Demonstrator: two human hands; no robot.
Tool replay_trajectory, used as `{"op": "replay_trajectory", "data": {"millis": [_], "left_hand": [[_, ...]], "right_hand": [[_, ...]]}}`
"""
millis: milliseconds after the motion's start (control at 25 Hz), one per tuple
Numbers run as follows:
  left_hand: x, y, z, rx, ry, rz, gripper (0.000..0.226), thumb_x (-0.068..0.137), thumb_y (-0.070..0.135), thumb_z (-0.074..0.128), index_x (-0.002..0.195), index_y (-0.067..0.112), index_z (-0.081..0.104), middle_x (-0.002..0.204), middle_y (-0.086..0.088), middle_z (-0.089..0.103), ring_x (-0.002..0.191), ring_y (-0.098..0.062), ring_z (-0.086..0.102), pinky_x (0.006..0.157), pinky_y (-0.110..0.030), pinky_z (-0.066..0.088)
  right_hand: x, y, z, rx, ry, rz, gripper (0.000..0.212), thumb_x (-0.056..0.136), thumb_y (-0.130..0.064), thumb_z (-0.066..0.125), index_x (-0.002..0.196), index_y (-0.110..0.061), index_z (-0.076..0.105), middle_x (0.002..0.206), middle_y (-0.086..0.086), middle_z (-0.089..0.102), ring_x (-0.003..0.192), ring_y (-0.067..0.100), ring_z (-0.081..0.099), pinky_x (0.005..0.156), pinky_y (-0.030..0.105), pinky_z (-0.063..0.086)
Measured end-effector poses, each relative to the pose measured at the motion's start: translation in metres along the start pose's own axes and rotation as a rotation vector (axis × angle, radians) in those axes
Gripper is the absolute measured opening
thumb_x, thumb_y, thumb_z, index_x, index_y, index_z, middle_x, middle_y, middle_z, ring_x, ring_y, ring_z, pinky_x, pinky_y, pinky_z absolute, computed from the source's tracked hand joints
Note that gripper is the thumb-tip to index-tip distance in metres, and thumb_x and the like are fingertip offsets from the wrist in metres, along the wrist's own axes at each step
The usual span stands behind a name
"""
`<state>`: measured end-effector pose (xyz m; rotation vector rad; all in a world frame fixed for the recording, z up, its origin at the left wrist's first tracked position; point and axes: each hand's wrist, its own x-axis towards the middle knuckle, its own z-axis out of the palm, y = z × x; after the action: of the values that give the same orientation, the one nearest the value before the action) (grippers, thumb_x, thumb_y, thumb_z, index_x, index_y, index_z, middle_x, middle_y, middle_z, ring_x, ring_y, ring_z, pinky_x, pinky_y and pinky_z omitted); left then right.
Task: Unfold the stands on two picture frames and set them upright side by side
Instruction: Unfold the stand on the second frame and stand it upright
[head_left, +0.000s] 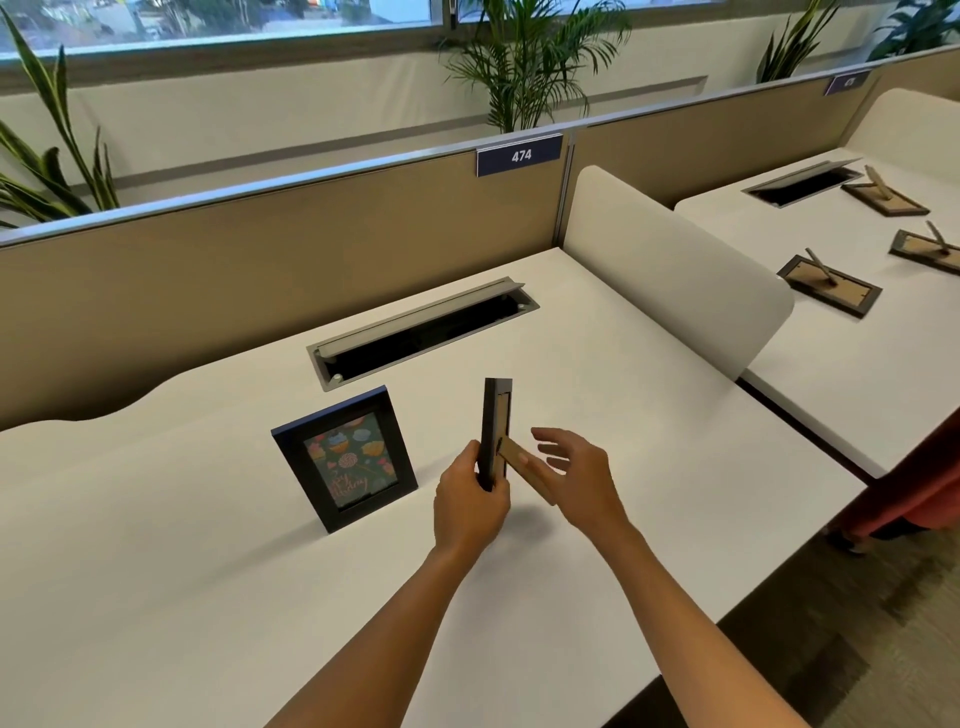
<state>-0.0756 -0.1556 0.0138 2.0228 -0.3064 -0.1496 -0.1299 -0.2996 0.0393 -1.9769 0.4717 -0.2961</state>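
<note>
1. Second picture frame (496, 431) stands edge-on just right of the upright first frame (345, 457) on your white bench (156, 571).
2. Your left hand (470, 501) has its grip closed round that frame's lower edge.
3. Your right hand (574, 475) is spread open, fingers touching the brown stand (524, 470), swung out from the back.
4. Beyond the first frame lies the cable slot (423, 332).

Bare white desk top (156, 571) lies open all around my forearms and to my left. Ahead on the left the upright black picture frame with the floral print (345, 457) blocks the way; beyond it sits the open grey cable slot (423, 332). To my right, the rounded white divider panel (675, 275) walls off the next desk.
</note>
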Motion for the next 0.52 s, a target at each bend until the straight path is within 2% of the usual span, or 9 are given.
{"op": "replay_trajectory", "data": {"millis": [120,240,320,440,520], "left_hand": [[-0.003,0.003,0.006,0.153,0.057,0.090,0.024,0.088,0.016,0.062,0.109,0.025,0.053,0.111,0.013,0.059,0.080,-0.017,0.065,0.066,-0.034,0.058],[-0.006,-0.002,0.015,0.194,0.043,0.146,0.039,0.089,0.021,0.066,0.125,0.024,0.049,0.140,0.015,0.042,0.100,-0.015,0.066,0.074,-0.035,0.062],[-0.010,-0.005,0.021,0.207,0.047,0.156,0.043,0.089,0.026,0.068,0.127,0.023,0.048,0.143,0.011,0.041,0.115,-0.018,0.060,0.087,-0.037,0.059],[-0.016,-0.007,0.021,0.247,0.014,0.266,0.046,0.086,0.039,0.068,0.123,0.025,0.045,0.136,0.008,0.048,0.124,-0.014,0.051,0.105,-0.040,0.048],[-0.014,-0.010,0.012,0.151,-0.050,0.270,0.052,0.084,0.044,0.068,0.126,0.027,0.042,0.132,0.011,0.049,0.122,-0.009,0.051,0.105,-0.037,0.048]], "right_hand": [[-0.015,-0.021,0.014,0.148,0.092,0.073,0.039,0.080,-0.048,0.074,0.107,-0.019,0.072,0.097,-0.010,0.075,0.084,-0.001,0.071,0.074,0.015,0.055],[-0.024,-0.029,0.031,0.159,0.094,0.062,0.026,0.086,-0.039,0.072,0.106,-0.022,0.071,0.093,-0.011,0.076,0.082,0.001,0.073,0.074,0.019,0.059],[-0.023,-0.026,0.036,0.162,0.152,0.069,0.024,0.089,-0.032,0.069,0.109,-0.019,0.070,0.097,-0.008,0.076,0.086,0.004,0.073,0.077,0.021,0.061],[-0.018,-0.017,0.035,0.167,0.185,0.068,0.022,0.092,-0.026,0.065,0.112,-0.015,0.068,0.101,-0.005,0.075,0.090,0.007,0.072,0.080,0.024,0.061],[-0.013,-0.010,0.028,0.168,0.170,0.052,0.020,0.094,-0.022,0.063,0.112,-0.014,0.066,0.103,-0.004,0.074,0.092,0.009,0.072,0.079,0.025,0.061]]}}
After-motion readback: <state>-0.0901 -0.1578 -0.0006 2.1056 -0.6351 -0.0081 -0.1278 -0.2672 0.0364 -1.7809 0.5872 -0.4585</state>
